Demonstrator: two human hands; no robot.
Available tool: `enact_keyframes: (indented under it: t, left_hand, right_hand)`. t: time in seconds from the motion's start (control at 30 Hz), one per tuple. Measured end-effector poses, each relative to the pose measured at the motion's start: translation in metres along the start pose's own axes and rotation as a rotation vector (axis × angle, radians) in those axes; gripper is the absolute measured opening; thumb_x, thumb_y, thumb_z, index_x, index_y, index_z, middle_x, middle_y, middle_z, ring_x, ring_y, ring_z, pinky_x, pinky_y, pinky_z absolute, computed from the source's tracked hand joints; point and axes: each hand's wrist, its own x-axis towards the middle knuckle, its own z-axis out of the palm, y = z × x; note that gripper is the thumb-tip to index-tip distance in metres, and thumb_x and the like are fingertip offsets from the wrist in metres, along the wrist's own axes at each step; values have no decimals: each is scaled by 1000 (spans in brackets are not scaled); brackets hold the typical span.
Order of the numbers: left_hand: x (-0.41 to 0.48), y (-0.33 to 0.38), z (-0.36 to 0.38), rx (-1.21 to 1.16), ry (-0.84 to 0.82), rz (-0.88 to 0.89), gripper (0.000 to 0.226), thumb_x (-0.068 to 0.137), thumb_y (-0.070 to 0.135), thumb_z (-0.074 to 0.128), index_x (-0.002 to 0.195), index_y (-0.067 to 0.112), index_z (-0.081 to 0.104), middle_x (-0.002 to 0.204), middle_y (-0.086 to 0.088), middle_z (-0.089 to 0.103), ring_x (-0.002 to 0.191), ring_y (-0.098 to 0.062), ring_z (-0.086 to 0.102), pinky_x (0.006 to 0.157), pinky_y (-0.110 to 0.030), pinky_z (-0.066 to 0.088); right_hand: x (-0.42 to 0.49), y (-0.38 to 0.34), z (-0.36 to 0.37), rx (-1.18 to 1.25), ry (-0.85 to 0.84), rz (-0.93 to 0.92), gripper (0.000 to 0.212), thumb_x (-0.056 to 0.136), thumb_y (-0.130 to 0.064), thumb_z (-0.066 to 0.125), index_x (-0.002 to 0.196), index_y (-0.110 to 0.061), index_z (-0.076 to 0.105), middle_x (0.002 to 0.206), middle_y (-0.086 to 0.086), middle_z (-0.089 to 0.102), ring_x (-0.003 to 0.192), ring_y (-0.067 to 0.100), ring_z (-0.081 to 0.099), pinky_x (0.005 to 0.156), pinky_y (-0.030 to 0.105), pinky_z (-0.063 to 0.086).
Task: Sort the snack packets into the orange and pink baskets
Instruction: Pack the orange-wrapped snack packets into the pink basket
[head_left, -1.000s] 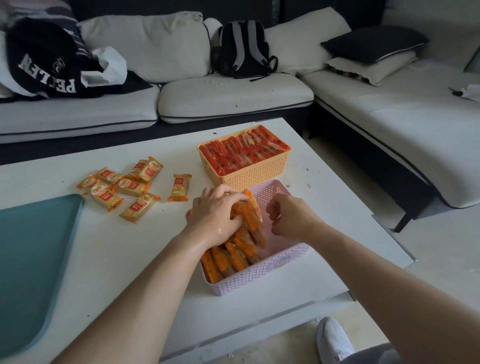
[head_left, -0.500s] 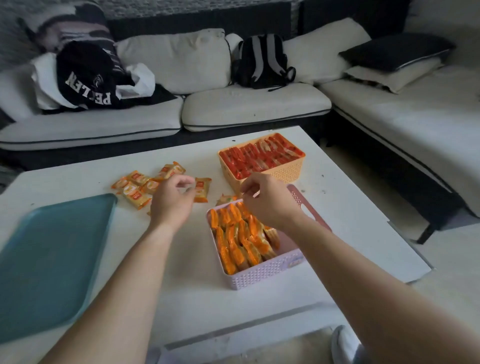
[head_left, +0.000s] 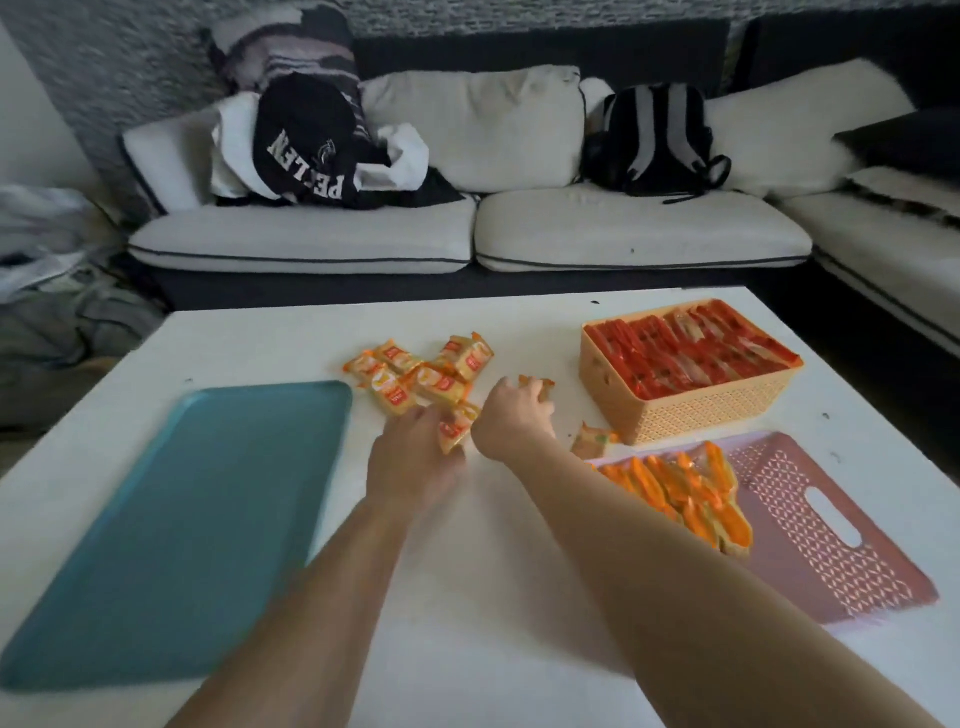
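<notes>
orange basket (head_left: 701, 415), pink basket (head_left: 831, 545), one teal tray (head_left: 208, 519), left hand (head_left: 415, 460) gripping one packet (head_left: 453, 432), right hand (head_left: 511, 422) pinching a second packet (head_left: 540, 387)

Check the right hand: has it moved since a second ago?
Yes. The right hand left the pink basket and moved left and away, now at the loose packets left of the orange basket.
</notes>
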Motion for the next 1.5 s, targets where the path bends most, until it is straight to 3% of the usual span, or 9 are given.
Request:
enact_keyframes:
  t: [0.23,0.37,0.6,0.73,0.9,1.07,1.17,1.23,1.5]
  left_hand:
    - [40,7,41,402,-110,107,47,96,30,64,135,12,44,131,-7,56,118,-28,57,90,-37,49]
    - [43,3,31,241,-190,26,46,94,9,53,137,12,36,124,-11,61,115,-32,60,91,-42,52]
    - [58,-19,-8,-110,-54,-186,50,96,23,53,139,6,35,139,-17,47,121,-41,53,94,-45,46]
    - [66,-34,-15,31,27,-337,70,91,40,70,142,11,31,138,-14,43,121,-40,56,83,-45,45]
    - [83,-44,-14,105,117,-453,74,88,49,73,140,14,33,136,-15,39,113,-39,59,72,-43,44]
    - [94,-46,-5,104,75,-465,85,84,52,78,145,15,31,140,-13,45,126,-35,54,84,-44,48]
    - [102,-49,-1,26,42,-439,82,84,42,80,145,15,32,142,-12,51,129,-35,54,92,-46,49]
    - [106,-51,0,-81,16,-462,81,81,34,85,141,14,35,138,-12,57,126,-35,57,91,-43,49]
    - [101,-73,0,-373,-206,-483,38,73,8,85,104,9,64,111,-13,72,106,-32,68,76,-37,53]
  right_hand:
    - [74,7,13,-70,40,174,61,97,-19,54,148,-1,25,143,25,42,130,41,49,101,47,49]
    - [77,9,5,-79,-46,110,68,87,-23,70,143,-2,36,127,19,55,117,37,58,97,46,54]
    - [42,25,-46,-386,-233,-8,35,99,-1,35,126,-2,57,116,9,62,92,20,57,74,26,44]
    - [37,46,-47,-577,-325,16,39,103,-32,35,130,-17,59,126,3,60,117,21,56,105,33,41]
    - [46,50,-33,-608,-339,72,34,87,-51,67,73,-21,59,90,-3,64,94,22,62,92,37,54]
    - [50,43,-25,-711,-403,114,18,88,-26,70,76,-15,60,79,-1,60,80,20,64,92,34,57]
    - [58,43,-17,-759,-377,31,30,83,-19,73,112,-11,69,88,0,58,91,22,66,94,37,57]
    - [62,44,-17,-727,-307,-29,53,80,-19,79,128,-7,60,100,2,52,100,22,63,89,33,57]
    - [97,2,-27,-3,-141,5,25,81,-26,73,90,-9,57,79,5,60,68,17,55,59,26,44]
